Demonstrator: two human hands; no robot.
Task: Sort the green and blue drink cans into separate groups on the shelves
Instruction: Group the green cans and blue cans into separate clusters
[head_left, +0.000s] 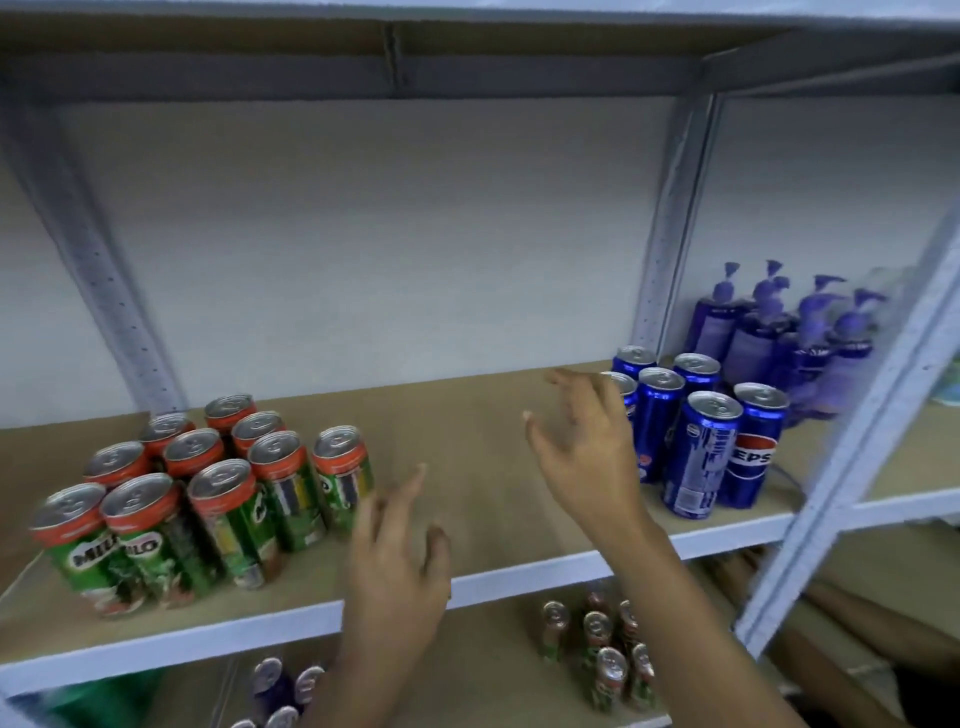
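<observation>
a person's two bare hands are hovering over the middle shelf (467, 431), both spread open and holding nothing. the right hand (587, 457) is reaching toward the blue cans (698, 457), which are standing upright in a tight cluster just to its right, its fingertips (558, 375) nearly touching the nearest can; the cans' long axes are running vertical, so a grip from the side looks the likely approach. the left hand (397, 561) is hanging lower, near the shelf's front edge, with the green cans (208, 499) grouped upright to its left, the closest one just beside its fingers. the right hand is clearly nearer the blue group, the left nearer the green. bare brown board is lying between the two groups, leaving room to set more cans down. purple pump bottles (779, 332) are crowding in behind the blue cans, past a grey upright. more cans are waiting on the lower shelf (493, 670), some green (602, 654), some blue (280, 686), blurred, so sorting is probably still going on.
</observation>
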